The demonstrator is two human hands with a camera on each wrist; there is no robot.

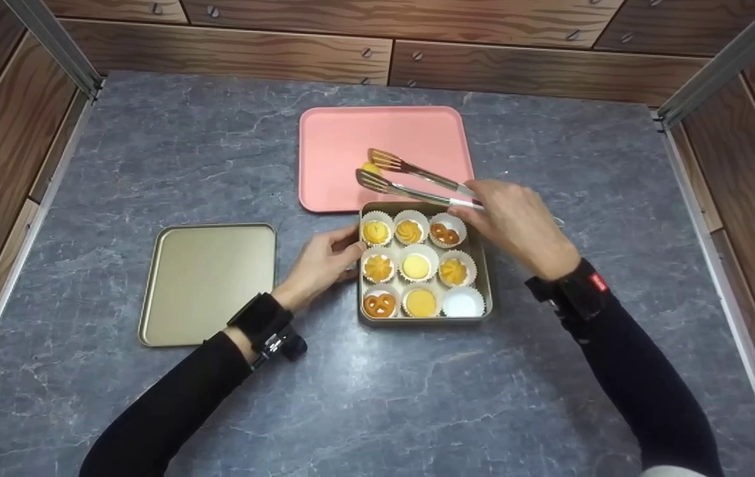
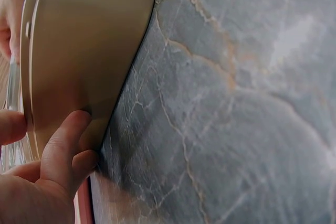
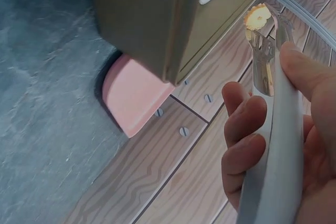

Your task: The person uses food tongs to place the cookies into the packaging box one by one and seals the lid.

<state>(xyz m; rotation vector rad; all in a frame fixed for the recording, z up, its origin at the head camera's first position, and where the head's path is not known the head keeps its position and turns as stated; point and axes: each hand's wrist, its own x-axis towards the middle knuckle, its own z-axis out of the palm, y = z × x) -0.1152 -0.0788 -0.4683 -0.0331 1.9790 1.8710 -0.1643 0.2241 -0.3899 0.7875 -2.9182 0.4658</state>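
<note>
My right hand [image 1: 520, 222] grips metal tongs [image 1: 410, 194] with pale handles. Between the tong tips sits a small yellow cookie with a scalloped edge [image 3: 257, 18], over the near part of the pink tray [image 1: 331, 132] in the head view. A gold rectangular tin [image 1: 425, 320] stands in front of the tray. It holds rows of white paper cups with yellow cookies and pretzel shapes; the near right cup [image 1: 463, 303] shows only white inside. My left hand [image 1: 321, 265] holds the tin's left side, thumb at the rim and fingers against the outer wall.
A flat gold lid [image 1: 211, 285] lies on the grey marbled table [image 1: 350, 404] left of the tin. Wood-patterned panels [image 1: 218, 50] border the table at the back and both sides. Clear tubing [image 3: 302, 14] shows beyond the tongs in the right wrist view.
</note>
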